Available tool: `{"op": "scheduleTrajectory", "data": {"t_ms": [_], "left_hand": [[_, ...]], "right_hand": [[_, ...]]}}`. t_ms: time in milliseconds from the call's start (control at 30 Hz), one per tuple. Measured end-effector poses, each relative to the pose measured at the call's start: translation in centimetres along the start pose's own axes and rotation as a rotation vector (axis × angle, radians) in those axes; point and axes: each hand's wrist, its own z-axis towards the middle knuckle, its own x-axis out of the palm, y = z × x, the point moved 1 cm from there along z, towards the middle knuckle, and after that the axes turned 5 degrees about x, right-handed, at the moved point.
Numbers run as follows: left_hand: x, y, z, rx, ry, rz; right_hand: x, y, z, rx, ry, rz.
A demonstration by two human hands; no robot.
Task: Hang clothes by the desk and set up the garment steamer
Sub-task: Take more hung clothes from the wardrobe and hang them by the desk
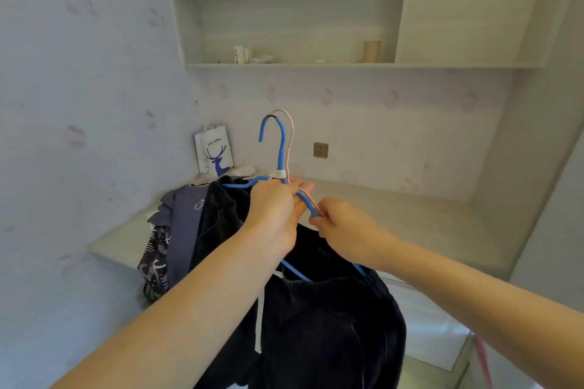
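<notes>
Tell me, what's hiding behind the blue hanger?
A pink hanger sits right behind the blue hanger. Only its hook and one arm show; hands and dark clothes cover the rest.

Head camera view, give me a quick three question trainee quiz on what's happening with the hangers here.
1. True or false: both hands grip the hangers.
2. What hangs on the blue hanger? A) dark garment B) white towel C) nothing
3. What does the paper bag stand on?

Key: 1. True: left hand and right hand both hold them. 2. A, the dark garment. 3. The desk, by the wall.
</notes>
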Motion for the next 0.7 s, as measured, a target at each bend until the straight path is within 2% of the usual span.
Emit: {"op": "scheduleTrajectory", "data": {"t_ms": [167, 233, 333, 433, 500, 567, 633, 700], "left_hand": [[-2.0, -0.6, 3.4, 0.109, -0.06, 0.172], [-2.8, -1.0, 4.9, 0.174, -0.062, 0.31], [-3.7, -1.4, 7.3, 0.322, 0.018, 0.584], [-5.5, -1.5, 9.8, 0.549, 0.052, 0.783], [-7.1, -2.0, 11.6, 0.773, -0.069, 0.905], [-8.8, -2.5, 13.7, 0.924, -0.157, 1.061], [-10.2, -2.8, 16.3, 0.95, -0.145, 1.2], [-11.8, -2.5, 19.1, 0.87, -0.087, 1.307]], "right_hand": [[1.5, 0.5, 4.5, -0.048, 0.002, 0.096], [1.9, 0.3, 6.4, -0.059, -0.028, 0.162], [1.7, 0.2, 9.6, -0.068, -0.042, 0.301], [0.7, -0.1, 12.8, -0.111, 0.016, 0.349], [-0.1, -0.6, 15.1, -0.143, 0.038, 0.351], [-0.8, -1.3, 17.6, -0.164, 0.059, 0.346], [-1.3, -2.0, 20.1, -0.183, 0.089, 0.332], [-1.8, -2.6, 22.3, -0.211, 0.127, 0.324]]}}
